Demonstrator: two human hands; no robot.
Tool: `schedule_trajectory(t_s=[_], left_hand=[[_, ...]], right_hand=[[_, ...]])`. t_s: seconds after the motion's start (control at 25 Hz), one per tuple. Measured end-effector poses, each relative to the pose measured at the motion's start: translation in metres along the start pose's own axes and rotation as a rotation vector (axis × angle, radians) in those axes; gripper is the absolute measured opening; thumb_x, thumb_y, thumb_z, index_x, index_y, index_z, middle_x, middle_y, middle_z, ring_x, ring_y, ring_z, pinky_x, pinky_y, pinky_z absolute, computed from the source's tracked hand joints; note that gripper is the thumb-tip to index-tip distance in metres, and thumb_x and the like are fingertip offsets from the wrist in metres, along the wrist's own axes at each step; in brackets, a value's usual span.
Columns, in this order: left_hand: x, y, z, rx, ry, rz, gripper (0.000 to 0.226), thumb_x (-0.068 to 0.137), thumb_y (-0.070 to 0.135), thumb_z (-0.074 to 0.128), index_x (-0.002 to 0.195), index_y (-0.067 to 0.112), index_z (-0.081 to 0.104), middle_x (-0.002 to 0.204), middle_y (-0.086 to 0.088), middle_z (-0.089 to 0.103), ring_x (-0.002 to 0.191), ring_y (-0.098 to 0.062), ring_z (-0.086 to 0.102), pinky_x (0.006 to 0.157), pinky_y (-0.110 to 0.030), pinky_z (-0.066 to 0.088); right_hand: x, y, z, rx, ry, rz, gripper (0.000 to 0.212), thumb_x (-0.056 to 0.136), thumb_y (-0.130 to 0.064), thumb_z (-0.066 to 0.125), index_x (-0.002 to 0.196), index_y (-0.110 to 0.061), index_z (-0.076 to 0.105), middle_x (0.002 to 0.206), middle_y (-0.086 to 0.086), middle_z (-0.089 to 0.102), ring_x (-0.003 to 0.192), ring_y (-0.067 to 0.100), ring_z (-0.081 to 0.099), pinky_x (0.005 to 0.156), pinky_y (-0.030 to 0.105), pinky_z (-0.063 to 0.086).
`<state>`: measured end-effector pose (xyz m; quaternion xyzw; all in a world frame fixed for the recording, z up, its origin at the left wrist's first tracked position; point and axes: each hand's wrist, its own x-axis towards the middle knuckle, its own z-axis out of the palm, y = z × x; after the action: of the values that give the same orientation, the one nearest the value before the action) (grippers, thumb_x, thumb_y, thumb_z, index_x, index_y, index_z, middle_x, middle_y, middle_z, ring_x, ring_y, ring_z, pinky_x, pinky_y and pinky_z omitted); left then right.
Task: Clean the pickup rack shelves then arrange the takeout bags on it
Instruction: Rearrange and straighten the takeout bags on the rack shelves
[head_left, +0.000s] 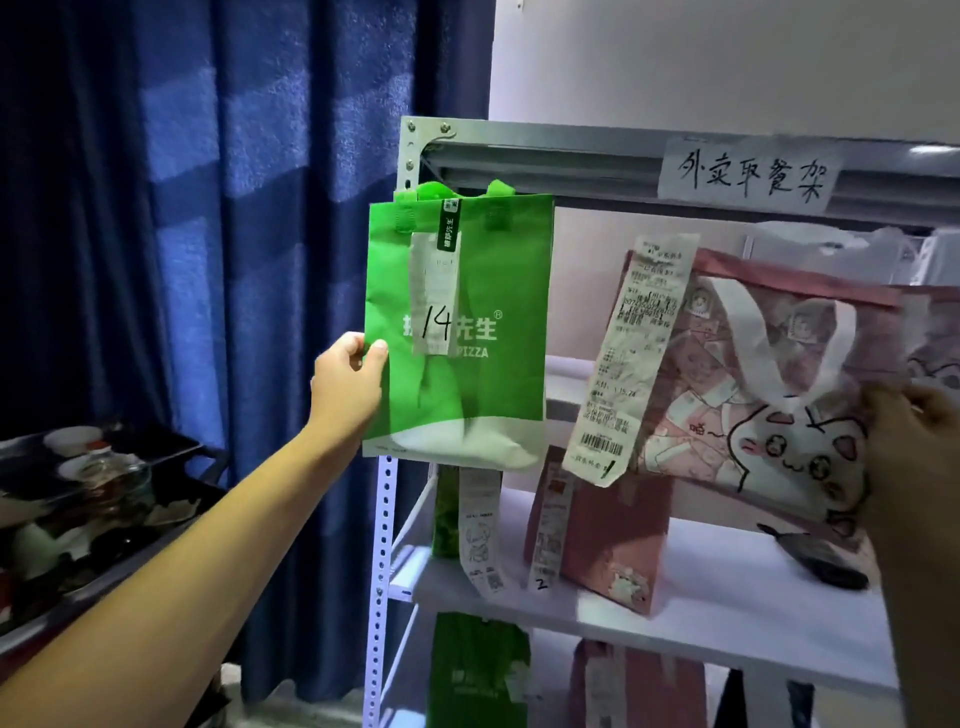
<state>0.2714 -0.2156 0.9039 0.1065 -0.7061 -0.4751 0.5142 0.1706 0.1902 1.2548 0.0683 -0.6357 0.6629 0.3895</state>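
Where "14" marks its receipt, green bag (467, 374) reads "PIZZA".

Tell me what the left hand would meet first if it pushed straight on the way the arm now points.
The left hand already grips the green non-woven pizza bag by its edge. Straight on lies the grey metal rack's upper shelf space; it looks open there, though depth is unclear.

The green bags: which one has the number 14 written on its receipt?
The green bag that the left hand pinches by its edge, in front of the rack's top shelf. The other green bags sit on lower shelves, with no 14 visible.
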Motion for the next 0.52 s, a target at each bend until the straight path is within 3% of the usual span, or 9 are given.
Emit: schedule_trajectory(t_s=[0.04,0.08,0.16,0.24,0.32,0.52], left_hand=[[-0.008,-0.004,-0.008,0.004,0.009,-0.011,0.034,0.089,0.039,0.052,0.087,0.006,0.061,0.075,-0.015,0.059,0.07,-0.023,0.047,0.07,-0.039,0.043],[-0.017,-0.01,-0.015,0.018,0.011,-0.02,0.031,0.09,0.038,0.053,0.087,0.009,0.063,0.074,-0.011,0.06,0.07,-0.022,0.048,0.071,-0.038,0.043],[-0.035,-0.021,-0.026,0.061,-0.013,-0.041,0.024,0.093,0.034,0.056,0.09,0.013,0.066,0.075,-0.007,0.064,0.07,-0.023,0.05,0.074,-0.04,0.046],[-0.056,-0.034,-0.031,0.081,-0.048,-0.075,0.018,0.095,0.03,0.059,0.091,0.015,0.068,0.075,-0.004,0.063,0.07,-0.022,0.049,0.074,-0.039,0.045],[-0.077,-0.048,-0.033,0.091,-0.086,-0.108,0.015,0.096,0.027,0.061,0.09,0.015,0.069,0.076,-0.005,0.065,0.07,-0.021,0.05,0.074,-0.038,0.045],[-0.124,-0.084,-0.043,0.107,-0.116,-0.17,0.014,0.096,0.027,0.061,0.085,0.021,0.067,0.071,-0.002,0.064,0.066,-0.018,0.052,0.066,-0.037,0.044]], right_hand=[[0.005,0.0,-0.004,0.068,-0.053,0.028,0.037,0.1,-0.035,0.056,0.114,-0.003,0.068,0.093,0.013,0.067,0.069,0.007,0.066,0.083,0.034,0.057],[-0.052,0.132,-0.066,0.108,0.014,0.086,0.036,0.1,-0.034,0.056,0.113,-0.004,0.068,0.092,0.012,0.067,0.068,0.006,0.065,0.08,0.03,0.056],[-0.11,0.329,-0.171,0.154,-0.093,0.052,0.033,0.099,-0.032,0.056,0.11,-0.004,0.07,0.09,0.009,0.066,0.065,0.003,0.062,0.074,0.022,0.053],[-0.133,0.302,-0.127,0.268,-0.133,0.086,0.031,0.098,-0.03,0.055,0.108,-0.004,0.071,0.088,0.007,0.066,0.062,0.001,0.058,0.067,0.015,0.049],[-0.169,0.248,-0.065,0.037,0.008,-0.049,0.033,0.096,-0.028,0.053,0.104,-0.003,0.073,0.089,0.006,0.063,0.061,0.004,0.05,0.053,0.011,0.037],[-0.19,0.228,-0.021,0.033,0.093,-0.207,0.018,0.095,-0.025,0.056,0.096,-0.013,0.069,0.074,-0.006,0.058,0.057,-0.007,0.051,0.055,0.007,0.038]])
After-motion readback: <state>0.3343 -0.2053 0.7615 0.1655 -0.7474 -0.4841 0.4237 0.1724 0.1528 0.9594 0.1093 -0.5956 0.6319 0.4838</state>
